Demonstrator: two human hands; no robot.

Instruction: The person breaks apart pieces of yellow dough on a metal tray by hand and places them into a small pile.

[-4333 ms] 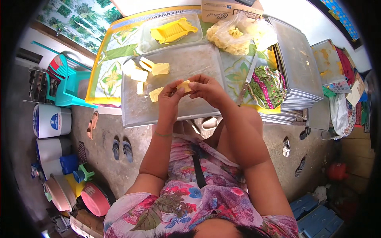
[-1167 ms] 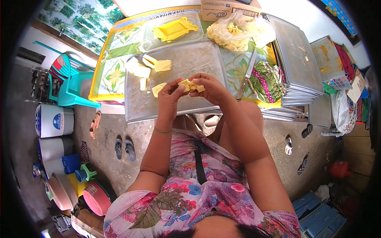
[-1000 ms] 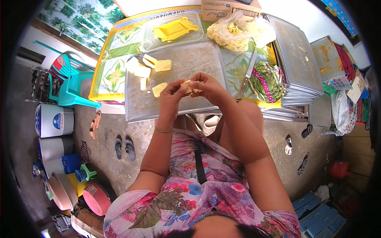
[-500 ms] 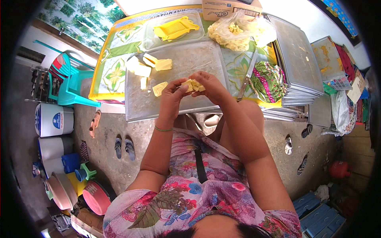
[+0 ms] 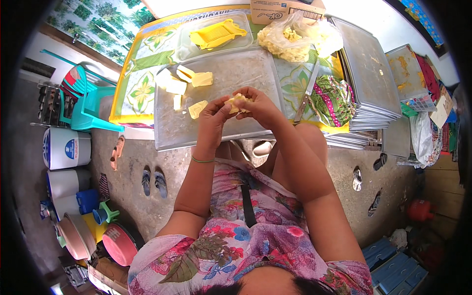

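Over a grey metal tray [image 5: 236,64], my left hand [image 5: 215,112] and my right hand [image 5: 260,105] come together. Both are closed around small pale yellow pieces [image 5: 239,102], soft-looking like dough or cheese; their exact kind I cannot tell. My fingers partly hide them. To the left of my hands, several pale yellow blocks lie on the tray, among them a wedge-like block [image 5: 197,109] nearest my left hand and a larger block [image 5: 175,86] farther off. Behind the tray, a clear plastic container [image 5: 183,42] holds a bright yellow ridged pile [image 5: 218,34].
Right of the tray lie a knife [image 5: 310,88] and a green patterned cloth [image 5: 330,101]. A plastic bag [image 5: 287,42] of pale yellow pieces sits behind, near a cardboard box [image 5: 285,11]. Stacked metal trays [image 5: 366,64] edge the right side. A turquoise chair [image 5: 91,105] stands left.
My fingers have shifted around the small yellow pieces, which now look more bunched together. My right thumb has moved over them. The blocks on the tray stay in place.
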